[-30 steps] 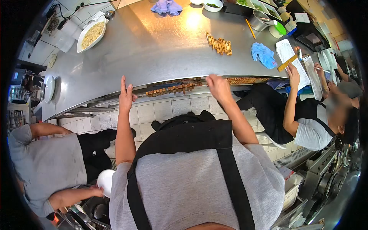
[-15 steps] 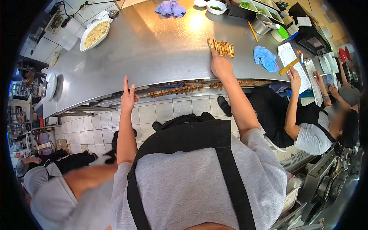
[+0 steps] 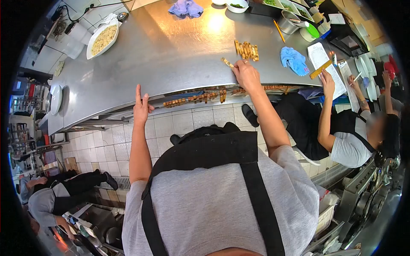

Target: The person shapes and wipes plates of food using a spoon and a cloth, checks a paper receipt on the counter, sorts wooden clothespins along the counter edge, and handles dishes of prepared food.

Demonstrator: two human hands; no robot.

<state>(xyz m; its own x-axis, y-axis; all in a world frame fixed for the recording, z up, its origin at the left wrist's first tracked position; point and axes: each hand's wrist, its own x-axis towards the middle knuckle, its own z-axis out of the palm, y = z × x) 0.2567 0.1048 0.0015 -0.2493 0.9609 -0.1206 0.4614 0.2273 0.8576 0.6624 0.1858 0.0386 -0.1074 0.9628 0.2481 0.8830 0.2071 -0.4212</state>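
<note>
We see the wooden clip (image 3: 226,62) just above the centre of the frame, one end in the fingers of our right hand (image 3: 247,74), which is closed on it; whether the clip touches the steel worktop (image 3: 128,68) we cannot tell. A cluster of clips (image 3: 247,50) lies just beyond this hand. Our left hand (image 3: 143,104) is partly open by the near edge, index finger and thumb extended, the others curled.

Below that edge we see a row of clips (image 3: 194,100). A broad stretch of steel separates our clip from the dish of food (image 3: 102,40) at upper left. A purple cloth (image 3: 186,8) lies at the top, a blue cloth (image 3: 294,61) right of the cluster. At right, a seated person's hand (image 3: 327,83) touches a ruler (image 3: 321,69) on papers (image 3: 318,55). Pale tiles (image 3: 164,126) cover the floor.
</note>
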